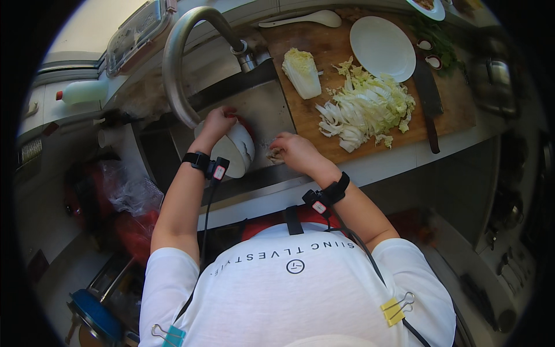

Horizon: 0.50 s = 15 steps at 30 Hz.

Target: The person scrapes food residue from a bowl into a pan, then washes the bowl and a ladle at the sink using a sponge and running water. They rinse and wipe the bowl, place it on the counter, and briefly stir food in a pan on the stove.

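My left hand (220, 123) grips the rim of a white bowl (234, 152), tilted on its side in the steel sink (264, 102) below the faucet (173, 65); something red shows behind the bowl. My right hand (297, 152) is at the sink's right side, its fingers closed on a small pale brownish clump (275, 156) that I cannot identify. Right of the sink, a wooden cutting board (303, 126) bears a piece of napa cabbage (302, 73), a heap of sliced cabbage (366, 108) and a white plate (383, 48).
A cleaver (429, 91) lies at the board's right, its handle towards the near edge. Behind are a white spoon (321, 18) and leafy greens (442, 43). A red-capped bottle (84, 92) and a lidded clear container (138, 37) stand left of the faucet.
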{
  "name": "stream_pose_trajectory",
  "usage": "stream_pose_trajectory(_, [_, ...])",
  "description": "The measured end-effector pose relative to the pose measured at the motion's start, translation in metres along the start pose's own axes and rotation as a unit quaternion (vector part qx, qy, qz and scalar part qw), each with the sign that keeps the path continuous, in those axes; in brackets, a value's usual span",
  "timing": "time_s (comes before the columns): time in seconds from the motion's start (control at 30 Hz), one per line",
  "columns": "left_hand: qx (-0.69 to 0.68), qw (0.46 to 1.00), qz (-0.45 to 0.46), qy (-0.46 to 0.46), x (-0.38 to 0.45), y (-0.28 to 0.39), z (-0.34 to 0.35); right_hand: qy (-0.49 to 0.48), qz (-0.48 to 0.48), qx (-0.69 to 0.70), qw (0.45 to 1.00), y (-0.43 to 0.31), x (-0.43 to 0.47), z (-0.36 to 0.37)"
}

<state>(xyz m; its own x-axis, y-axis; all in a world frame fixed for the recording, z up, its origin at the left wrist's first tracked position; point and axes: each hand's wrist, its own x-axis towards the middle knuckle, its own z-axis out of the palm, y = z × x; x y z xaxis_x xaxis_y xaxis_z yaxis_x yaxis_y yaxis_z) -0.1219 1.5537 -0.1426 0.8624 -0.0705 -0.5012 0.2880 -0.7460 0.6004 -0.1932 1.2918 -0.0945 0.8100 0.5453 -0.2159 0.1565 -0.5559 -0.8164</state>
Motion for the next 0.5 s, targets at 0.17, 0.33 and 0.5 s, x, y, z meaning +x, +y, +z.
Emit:
stream_pose_trajectory(0.17, [-0.071, 0.995, -0.053, 0.042, -0.049, 0.002, -0.034, -0.030, -0.003, -0.004, 1.000, -0.005, 0.015, 0.000])
stream_pose_trajectory(0.33, [-0.154, 0.979, -0.075, 0.107, -0.100, -0.004, -0.060, 0.014, -0.011, 0.047, 0.999, -0.013, 0.031, 0.002])
stream_pose_trajectory(0.5, [-0.365, 0.905, -0.064, 0.211, -0.124, -0.008, -0.063, 0.087, -0.013, 0.134, 0.987, -0.032, 0.048, 0.011])
